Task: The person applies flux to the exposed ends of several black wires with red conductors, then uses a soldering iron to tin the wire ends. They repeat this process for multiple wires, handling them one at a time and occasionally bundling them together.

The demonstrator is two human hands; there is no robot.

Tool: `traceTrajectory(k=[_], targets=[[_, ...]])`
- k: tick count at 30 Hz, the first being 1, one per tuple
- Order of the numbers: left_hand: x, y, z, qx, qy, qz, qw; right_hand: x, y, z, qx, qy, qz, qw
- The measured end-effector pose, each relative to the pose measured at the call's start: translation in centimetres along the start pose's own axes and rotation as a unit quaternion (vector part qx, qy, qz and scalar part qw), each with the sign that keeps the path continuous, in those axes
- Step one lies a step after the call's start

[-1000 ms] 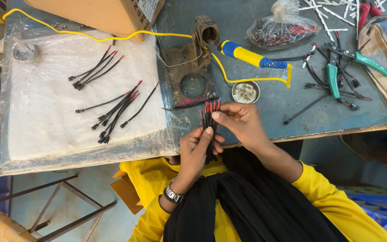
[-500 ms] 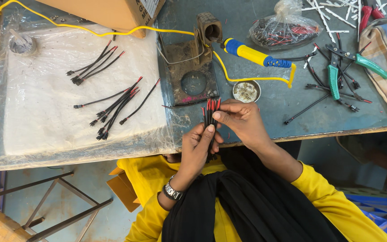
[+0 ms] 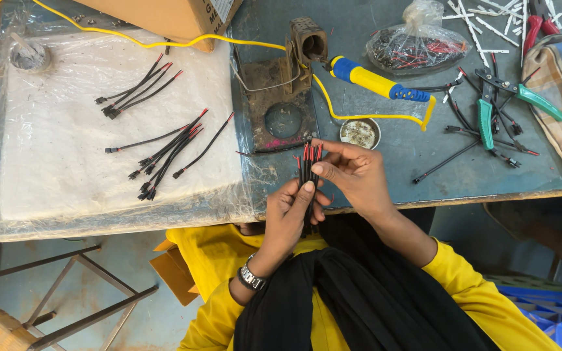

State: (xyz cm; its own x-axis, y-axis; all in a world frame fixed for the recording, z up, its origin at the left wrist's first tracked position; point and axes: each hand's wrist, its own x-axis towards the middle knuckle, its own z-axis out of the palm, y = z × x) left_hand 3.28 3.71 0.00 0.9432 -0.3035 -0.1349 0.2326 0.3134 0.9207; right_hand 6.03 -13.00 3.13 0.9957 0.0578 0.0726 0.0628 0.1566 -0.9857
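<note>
Both hands hold one small bundle of black and red wires [image 3: 307, 166] upright over the near table edge. My left hand [image 3: 291, 214] grips the bundle's lower part, thumb against the wires. My right hand [image 3: 352, 172] pinches the upper part, just below the red tips. Similar wire leads with black connectors [image 3: 164, 153] lie in loose groups on the white plastic-covered pad [image 3: 53, 162] to the left, with another group [image 3: 134, 88] farther back.
A soldering iron with blue and yellow handle [image 3: 375, 83] rests by its metal stand [image 3: 280, 91], next to a small round tin [image 3: 359, 133]. A bag of wires [image 3: 414, 49], green-handled cutters [image 3: 486, 114] and a cardboard box [image 3: 170, 16] sit farther back.
The hands keep their hold on the wire bundle, with only slight finger shifts. The view has drifted a little.
</note>
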Motion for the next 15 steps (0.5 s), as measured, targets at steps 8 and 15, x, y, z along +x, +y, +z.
traceTrajectory(k=[8,15], targets=[[0.16,-0.19,0.33,-0.039,0.003,0.004,0.999,-0.04,-0.45,-0.05,-0.019,0.012,-0.016,1.0],[0.28,-0.44,0.38,-0.026,-0.009,0.033,0.999,-0.16,-0.82,0.01,0.029,-0.005,0.033,0.999]])
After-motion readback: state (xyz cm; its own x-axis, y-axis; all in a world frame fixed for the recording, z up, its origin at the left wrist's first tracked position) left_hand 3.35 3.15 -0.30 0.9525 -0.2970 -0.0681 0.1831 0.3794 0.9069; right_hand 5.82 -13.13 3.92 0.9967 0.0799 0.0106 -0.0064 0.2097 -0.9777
